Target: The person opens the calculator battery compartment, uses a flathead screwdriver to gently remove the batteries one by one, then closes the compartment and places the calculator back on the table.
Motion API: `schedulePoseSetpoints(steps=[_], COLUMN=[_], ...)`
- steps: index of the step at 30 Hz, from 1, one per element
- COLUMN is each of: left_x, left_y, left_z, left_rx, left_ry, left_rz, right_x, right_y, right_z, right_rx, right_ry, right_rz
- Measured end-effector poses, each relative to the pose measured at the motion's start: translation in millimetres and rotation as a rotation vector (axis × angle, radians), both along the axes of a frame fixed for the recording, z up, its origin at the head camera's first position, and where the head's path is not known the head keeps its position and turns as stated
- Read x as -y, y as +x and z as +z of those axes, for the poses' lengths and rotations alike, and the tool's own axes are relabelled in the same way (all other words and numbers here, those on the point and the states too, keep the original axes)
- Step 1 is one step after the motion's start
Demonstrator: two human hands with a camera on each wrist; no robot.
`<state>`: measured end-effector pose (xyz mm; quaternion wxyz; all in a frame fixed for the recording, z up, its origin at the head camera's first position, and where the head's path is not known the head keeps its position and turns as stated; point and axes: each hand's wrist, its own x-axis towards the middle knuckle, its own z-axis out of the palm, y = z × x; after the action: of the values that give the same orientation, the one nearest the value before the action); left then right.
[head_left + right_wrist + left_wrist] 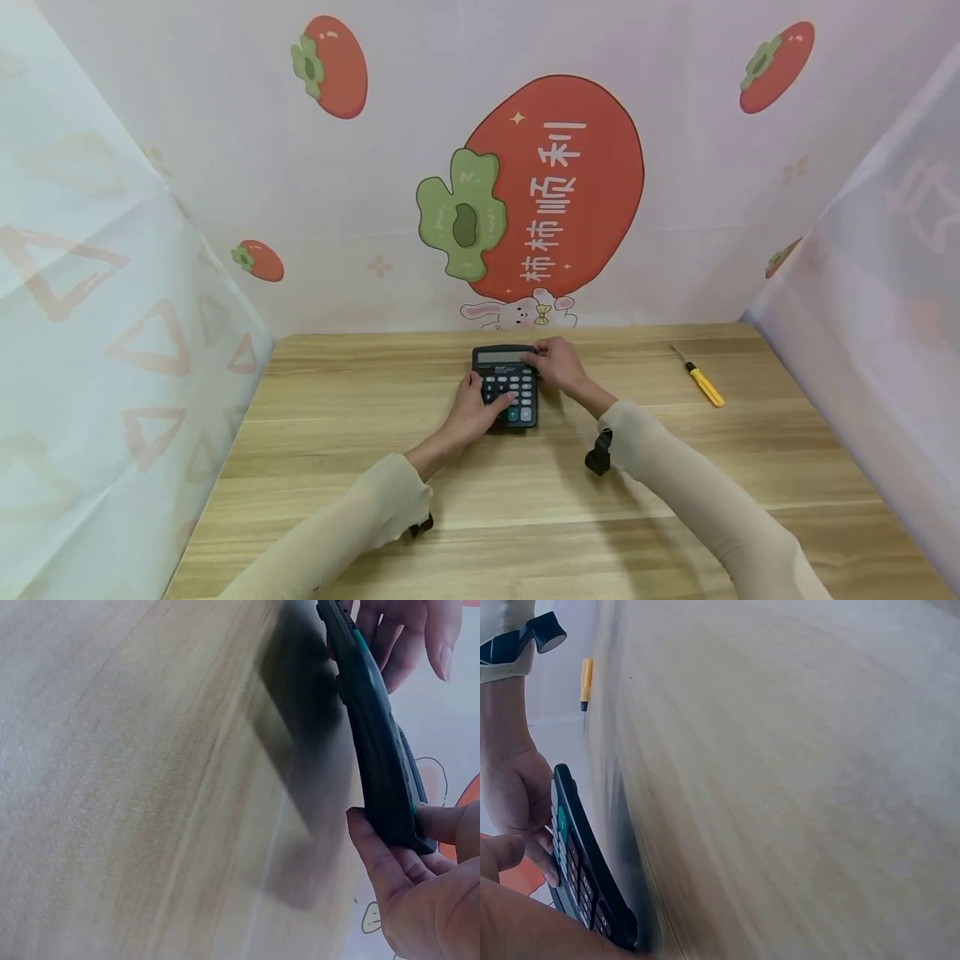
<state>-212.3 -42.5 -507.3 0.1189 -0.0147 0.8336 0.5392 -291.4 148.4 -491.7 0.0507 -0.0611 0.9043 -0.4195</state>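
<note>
Both hands hold a black desk calculator (504, 380), its display at the far end and its keys facing up. My left hand (467, 414) grips the left side, thumb reaching over the lower keys. At the upper right corner, my right hand (561, 367) pinches the calculator. The right wrist view shows that corner of the calculator (375, 742) between the thumb on the front and fingers (375, 851) behind. A dark shadow lies on the wood beside it, and the body is tilted. In the left wrist view, the calculator (592, 877) appears edge-on, partly covered by the left hand.
A screwdriver (705, 386) with a yellow handle lies on the wooden table (337, 417) to the right. Behind the table stands a white backdrop (390, 167) printed with red persimmons, and white sheets hang on both sides. Black straps (598, 454) hang at the wrists.
</note>
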Motion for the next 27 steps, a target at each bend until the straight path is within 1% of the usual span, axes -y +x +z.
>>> schedulePoseSetpoints(steps=[10, 16, 19, 23, 27], left_x=[-4, -6, -8, -10, -12], left_y=[-4.9, -6.9, -7.2, -8.3, -15.0], left_z=[2.8, 3.8, 5.3, 8.6, 5.4], left_rx=[0.051, 0.048, 0.043, 0.052, 0.082], left_ry=[0.016, -0.022, -0.051, -0.095, -0.114], left_rz=[0.033, 0.034, 0.026, 0.009, -0.011], right_x=[-2, 2, 3, 5, 7], right_y=[2.1, 4.5, 3.9, 1.9, 2.5], right_z=[16.7, 26.7, 29.6, 34.4, 42.6], right_rx=[-0.016, -0.068, -0.102, -0.175, -0.243], right_ry=[-0.057, -0.071, -0.055, 0.009, 0.078], right_rz=[0.023, 0.061, 0.073, 0.075, 0.074])
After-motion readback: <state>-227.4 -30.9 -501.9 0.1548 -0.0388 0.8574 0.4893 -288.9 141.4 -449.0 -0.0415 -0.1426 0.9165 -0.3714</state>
